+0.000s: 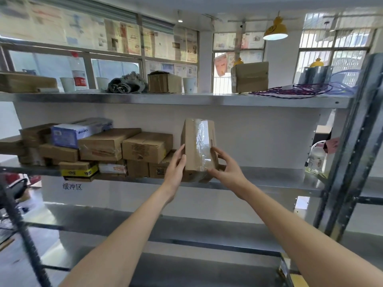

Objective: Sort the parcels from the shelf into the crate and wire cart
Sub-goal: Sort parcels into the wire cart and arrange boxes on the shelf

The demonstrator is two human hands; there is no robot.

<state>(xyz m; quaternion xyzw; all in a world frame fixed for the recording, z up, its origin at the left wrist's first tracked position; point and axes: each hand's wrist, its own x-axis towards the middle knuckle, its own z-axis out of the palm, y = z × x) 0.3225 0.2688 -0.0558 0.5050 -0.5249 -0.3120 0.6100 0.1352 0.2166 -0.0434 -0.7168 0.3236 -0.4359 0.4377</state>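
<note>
A tall cardboard parcel (199, 143) sealed with clear tape stands upright on top of a flatter box at the front of the middle shelf (269, 184). My left hand (176, 168) presses flat against its left side with straight fingers. My right hand (224, 168) holds its lower right side, thumb on the front face and fingers curled round the edge. A pile of several brown parcels (145, 148) and a blue and white box (80, 131) fill the shelf to the left. The crate and the wire cart are out of view.
The top shelf (186, 99) carries a brown box (250, 76), another box (163, 82), paper cups, a bottle, rolled cloth and tangled cables (298, 91). A steel upright (356, 141) stands at the right. A white bottle (316, 158) sits at the middle shelf's right end.
</note>
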